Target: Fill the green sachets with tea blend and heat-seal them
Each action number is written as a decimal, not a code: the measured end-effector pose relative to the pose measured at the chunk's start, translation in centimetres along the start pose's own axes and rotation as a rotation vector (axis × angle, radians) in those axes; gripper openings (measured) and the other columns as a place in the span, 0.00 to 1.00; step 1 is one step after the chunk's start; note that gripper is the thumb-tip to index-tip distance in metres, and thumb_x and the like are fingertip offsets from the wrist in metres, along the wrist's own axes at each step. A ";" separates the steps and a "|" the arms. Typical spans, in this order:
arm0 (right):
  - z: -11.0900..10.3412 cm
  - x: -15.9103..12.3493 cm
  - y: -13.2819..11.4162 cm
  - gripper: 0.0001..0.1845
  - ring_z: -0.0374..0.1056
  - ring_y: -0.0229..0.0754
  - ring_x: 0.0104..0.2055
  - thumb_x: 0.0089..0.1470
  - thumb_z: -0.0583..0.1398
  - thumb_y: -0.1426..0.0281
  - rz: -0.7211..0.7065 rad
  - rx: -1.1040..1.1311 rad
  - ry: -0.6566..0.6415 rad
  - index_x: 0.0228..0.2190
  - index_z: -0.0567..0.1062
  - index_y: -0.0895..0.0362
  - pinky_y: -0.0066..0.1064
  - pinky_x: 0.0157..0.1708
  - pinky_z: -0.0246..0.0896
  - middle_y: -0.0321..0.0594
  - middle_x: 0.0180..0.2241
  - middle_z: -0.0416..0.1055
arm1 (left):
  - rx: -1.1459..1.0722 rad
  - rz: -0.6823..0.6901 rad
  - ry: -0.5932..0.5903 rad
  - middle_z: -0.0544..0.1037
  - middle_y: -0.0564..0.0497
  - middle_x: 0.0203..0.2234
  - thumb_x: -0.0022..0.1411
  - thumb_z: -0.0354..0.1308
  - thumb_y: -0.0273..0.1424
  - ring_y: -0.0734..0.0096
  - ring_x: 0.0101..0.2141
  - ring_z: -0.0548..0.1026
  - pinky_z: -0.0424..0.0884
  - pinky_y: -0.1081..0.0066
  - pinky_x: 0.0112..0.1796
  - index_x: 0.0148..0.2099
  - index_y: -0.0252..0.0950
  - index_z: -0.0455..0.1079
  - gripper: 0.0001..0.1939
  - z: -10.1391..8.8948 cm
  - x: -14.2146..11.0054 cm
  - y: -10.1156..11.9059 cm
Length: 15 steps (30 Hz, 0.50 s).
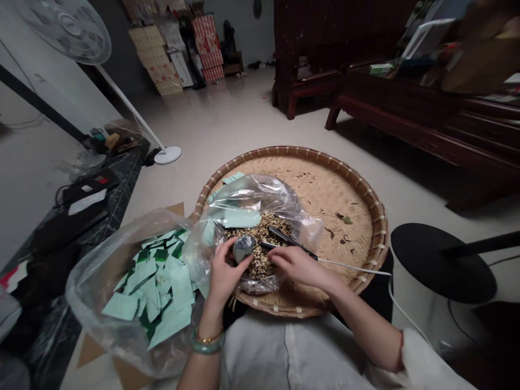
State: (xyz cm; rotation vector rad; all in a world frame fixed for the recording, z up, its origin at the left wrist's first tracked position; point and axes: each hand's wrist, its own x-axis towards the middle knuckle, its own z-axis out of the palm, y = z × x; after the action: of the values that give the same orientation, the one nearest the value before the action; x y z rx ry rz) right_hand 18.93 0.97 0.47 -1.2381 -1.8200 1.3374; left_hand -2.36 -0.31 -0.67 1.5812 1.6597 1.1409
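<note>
My left hand (225, 273) is closed around a small, round, silvery-grey object (244, 248), possibly a foil packet or cup, held over the tea-like dried mix (266, 265). My right hand (294, 264) hovers just right of it, fingers curled together; whatever lies in them is hidden. A short dark bar (267, 245) shows by its fingertips. Behind this hand a black corded tool (284, 236) lies across the mix. The mix sits in an open clear plastic bag (260, 189) with a pale green packet (241, 218) in it. A round woven bamboo tray (345, 189) bears the bag.
Left of the tray, a large clear bag (87, 287) holds many green packets (150, 292). A white cord (400, 309) runs off to the right, near a round black stand base (442, 262). A white fan (166, 155) and dark wooden furniture (406, 124) stand beyond.
</note>
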 end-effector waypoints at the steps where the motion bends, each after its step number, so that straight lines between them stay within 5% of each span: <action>1: 0.3 0.0 0.3 0.10 0.73 0.47 0.41 0.55 0.56 0.74 -0.039 -0.139 -0.040 0.37 0.76 0.58 0.39 0.42 0.68 0.46 0.38 0.77 | -0.057 -0.044 0.017 0.76 0.44 0.44 0.47 0.67 0.36 0.61 0.41 0.75 0.71 0.62 0.44 0.50 0.37 0.70 0.27 0.0 0.1 -0.4; 4: 1.0 0.5 1.0 0.27 0.66 0.49 0.53 0.48 0.58 0.82 -0.132 -0.358 -0.071 0.51 0.69 0.57 0.41 0.53 0.61 0.50 0.51 0.70 | -0.217 -0.116 0.040 0.76 0.42 0.45 0.45 0.69 0.36 0.60 0.44 0.75 0.70 0.61 0.48 0.52 0.35 0.69 0.30 0.1 0.1 -1.1; 8: 2.0 1.7 0.7 0.43 0.60 0.53 0.57 0.39 0.65 0.83 -0.057 -0.531 -0.121 0.58 0.61 0.58 0.44 0.54 0.58 0.53 0.57 0.61 | -0.331 -0.153 0.009 0.75 0.40 0.49 0.47 0.68 0.36 0.58 0.48 0.74 0.66 0.58 0.53 0.52 0.33 0.68 0.31 0.1 -0.1 -1.0; 15: 2.8 3.1 0.0 0.37 0.64 0.50 0.51 0.42 0.66 0.79 -0.100 -0.505 -0.243 0.55 0.65 0.61 0.39 0.51 0.60 0.50 0.48 0.65 | -0.367 -0.149 0.004 0.74 0.38 0.51 0.48 0.67 0.36 0.56 0.52 0.72 0.62 0.56 0.56 0.52 0.32 0.68 0.29 -0.1 -0.1 -0.5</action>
State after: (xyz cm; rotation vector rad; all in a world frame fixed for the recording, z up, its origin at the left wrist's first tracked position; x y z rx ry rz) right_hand 15.30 2.59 -0.72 -1.2420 -2.4638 1.0407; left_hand -2.71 -0.36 -1.05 1.2054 1.4429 1.2835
